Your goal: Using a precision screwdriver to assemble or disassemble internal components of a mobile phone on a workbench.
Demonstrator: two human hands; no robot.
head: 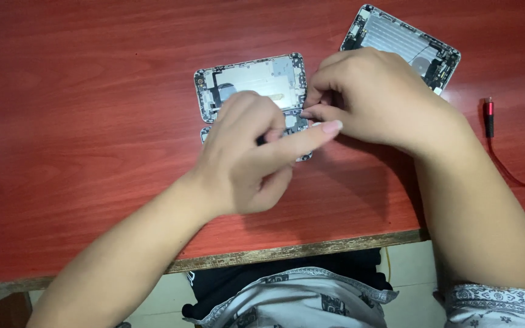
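Working over the red wooden table (pixel 80 152), we have both hands on an opened phone housing (pixel 256 79) that lies flat, its back down and its insides showing upward. Our left hand (pixel 247 161) is curled over the lower half of it, fingers bunched and the forefinger stretched out to the right; it may be pinching something small, but we cannot tell what, if anything, sits under the fingertips. Our right hand (pixel 366 97) is closed narrow at the housing's right edge, thumb and fingers pressed together as if on a tiny part that stays hidden from us. A second part of the phone seems to lie just below the housing, mostly covered by our left hand.

As we judge it, the housing is already open and stripped of its screen, with bare metal showing in the middle; the fine work inside is under way, not finished. Another opened phone housing (pixel 402 45) rests well apart at the upper right, untouched, and a red cable (pixel 489 115) lies near the table's right edge
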